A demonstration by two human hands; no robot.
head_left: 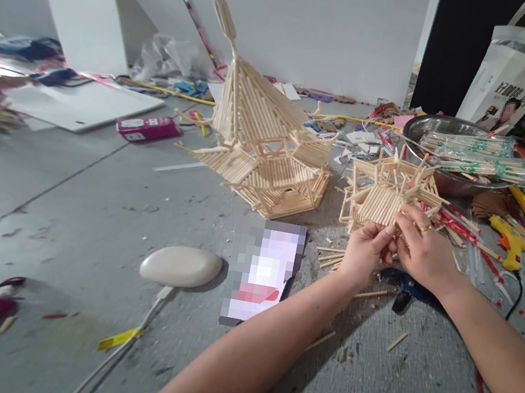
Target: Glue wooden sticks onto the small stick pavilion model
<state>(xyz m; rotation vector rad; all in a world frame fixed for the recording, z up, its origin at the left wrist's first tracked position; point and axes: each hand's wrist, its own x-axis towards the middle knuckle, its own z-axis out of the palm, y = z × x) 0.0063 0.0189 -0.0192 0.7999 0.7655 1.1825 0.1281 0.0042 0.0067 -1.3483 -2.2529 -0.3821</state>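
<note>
A small wooden-stick model (pixel 379 203) with slatted panels stands on the floor in front of me. My left hand (pixel 366 247) is closed at its near edge, thumb and fingers pinched together. Against it, my right hand (pixel 424 251) has bent fingers closed at the same corner, the fingertips touching the model. Whatever lies between the pinched fingers is hidden. Just left stands a larger stick model (pixel 263 112) with a pointed roof and a hexagonal base. Loose sticks (pixel 330 260) lie below the small model. Blue-handled pliers (pixel 409 287) rest under my right hand.
A lit phone (pixel 264 271) and a white oval device (pixel 182 266) with a cable lie near my left forearm. On the right are a yellow glue gun (pixel 511 242), a metal bowl (pixel 420 126) and bagged sticks (pixel 483 157). Purple cans (pixel 148 128) lie leftward.
</note>
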